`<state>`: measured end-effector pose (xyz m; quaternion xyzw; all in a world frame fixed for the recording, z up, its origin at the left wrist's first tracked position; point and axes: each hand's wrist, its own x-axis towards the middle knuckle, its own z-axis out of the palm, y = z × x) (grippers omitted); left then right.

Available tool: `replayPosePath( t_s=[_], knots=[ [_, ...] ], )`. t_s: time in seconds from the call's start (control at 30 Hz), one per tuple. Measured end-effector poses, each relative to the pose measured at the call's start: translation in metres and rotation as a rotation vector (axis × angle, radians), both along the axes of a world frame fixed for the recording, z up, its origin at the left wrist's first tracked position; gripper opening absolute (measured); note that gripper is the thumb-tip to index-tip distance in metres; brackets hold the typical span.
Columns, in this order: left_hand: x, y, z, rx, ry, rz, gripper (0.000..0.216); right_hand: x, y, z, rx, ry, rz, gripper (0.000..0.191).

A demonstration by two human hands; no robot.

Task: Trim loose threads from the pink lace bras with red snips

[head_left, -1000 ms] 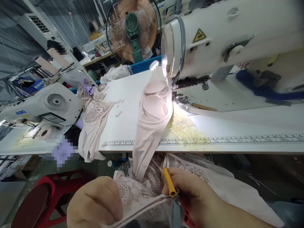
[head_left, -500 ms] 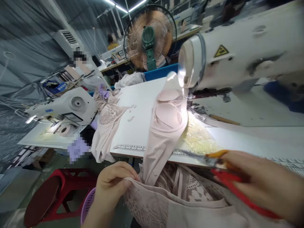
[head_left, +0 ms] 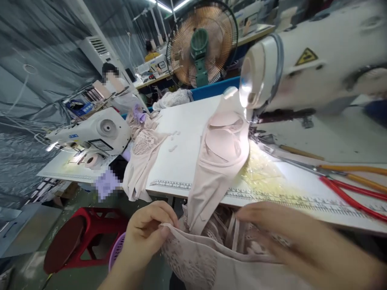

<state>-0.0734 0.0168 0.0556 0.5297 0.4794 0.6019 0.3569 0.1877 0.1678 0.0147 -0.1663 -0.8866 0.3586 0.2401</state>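
Note:
My left hand (head_left: 148,237) pinches the top edge of a pale pink lace bra (head_left: 193,262) at the front of the table. Over the right part of that bra is my right hand (head_left: 281,229), blurred, with its fingers stretched out and nothing seen in them. Its fingertips are at the straps; whether they touch is unclear. A second pink bra with smooth cups (head_left: 222,145) lies beside the sewing machine's needle area, its band hanging over the table edge. Scissors (head_left: 329,172) with orange and red handles rest on the table at the right.
A white sewing machine (head_left: 296,76) overhangs the table at the right. A wooden-handled tool (head_left: 302,152) lies under it. More pink garments (head_left: 142,157) and another sewing machine (head_left: 105,131) are at the left. A red stool (head_left: 87,237) and purple basket (head_left: 116,249) stand below; a fan (head_left: 201,44) is behind.
The scissors have left my right hand and now lie on the table. That hand has moved left over the lace bra. My left hand keeps its pinch, and the view has shifted slightly.

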Motion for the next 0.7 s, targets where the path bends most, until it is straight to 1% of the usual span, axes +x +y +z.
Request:
replayPosePath(
  t_s=[0.07,0.13,0.2,0.33,0.4,0.47,0.53,0.6,0.63,0.7],
  knots=[
    [0.0,-0.004,0.009,-0.03,0.066,0.006,0.008,-0.03,-0.019,0.01,-0.144,-0.086,0.205,0.023],
    [-0.001,-0.007,0.019,-0.063,0.143,0.001,0.011,-0.051,-0.03,0.015,-0.183,-0.138,0.294,0.023],
    [-0.005,-0.012,0.028,-0.095,0.244,-0.039,0.013,-0.06,-0.034,0.013,-0.184,-0.151,0.347,0.023],
    [-0.019,-0.024,0.04,-0.171,0.519,-0.146,0.011,-0.059,-0.039,0.004,-0.205,-0.077,0.446,0.026],
    [-0.026,-0.029,0.043,-0.215,0.666,-0.199,0.013,-0.058,-0.043,0.002,-0.196,-0.053,0.456,0.028],
    [-0.031,-0.031,0.045,-0.261,0.772,-0.287,0.017,-0.058,-0.046,0.002,-0.187,-0.045,0.457,0.03],
    [-0.034,-0.032,0.041,-0.285,0.753,-0.396,0.017,-0.057,-0.049,0.002,-0.204,-0.054,0.484,0.031],
    [-0.032,-0.035,0.032,-0.292,0.589,-0.463,0.011,-0.051,-0.052,-0.001,-0.198,-0.074,0.525,0.03],
    [-0.028,-0.039,0.024,-0.299,0.475,-0.462,0.012,-0.047,-0.054,-0.004,-0.175,-0.086,0.534,0.03],
    [-0.018,-0.049,0.006,-0.327,0.235,-0.385,0.021,-0.036,-0.061,-0.015,-0.121,-0.061,0.514,0.035]
  ],
)
